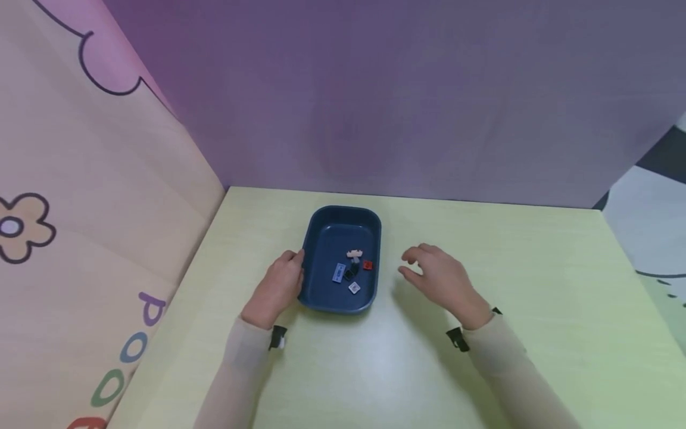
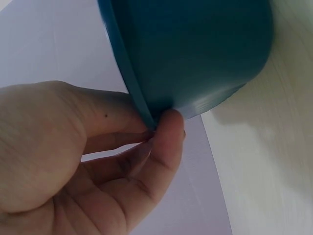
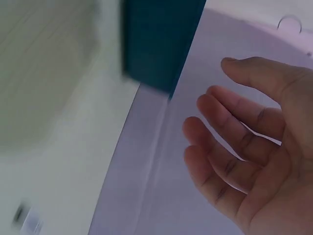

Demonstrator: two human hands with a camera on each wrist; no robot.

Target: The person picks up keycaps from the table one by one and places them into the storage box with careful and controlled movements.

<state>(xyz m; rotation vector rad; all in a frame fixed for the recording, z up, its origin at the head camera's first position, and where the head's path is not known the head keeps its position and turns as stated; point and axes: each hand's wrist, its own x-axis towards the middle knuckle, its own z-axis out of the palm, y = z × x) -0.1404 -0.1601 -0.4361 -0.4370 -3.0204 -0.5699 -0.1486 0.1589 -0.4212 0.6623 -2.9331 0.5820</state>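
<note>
A dark blue rectangular tray (image 1: pixel 340 301) stands left of the table's middle. Several small pieces lie loose in it, among them a blue rectangular piece (image 1: pixel 339 273), a pink piece (image 1: pixel 354 254), a red piece (image 1: pixel 367 265), a white square piece (image 1: pixel 354 288) and dark ones. My left hand (image 1: pixel 278 283) pinches the tray's left rim between thumb and fingers, close up in the left wrist view at the tray wall (image 2: pixel 195 54). To the right of the tray, apart from it, my right hand (image 1: pixel 439 280) hovers with loosely bent fingers and holds nothing (image 3: pixel 254 142).
The pale yellow-green table (image 1: pixel 536 286) meets a purple backdrop (image 1: pixel 396 101) at its far edge. A printed cloth (image 1: pixel 107 208) with a flower and letters borders the left side. A blurred dark and white shape (image 3: pixel 29 220) shows low in the right wrist view.
</note>
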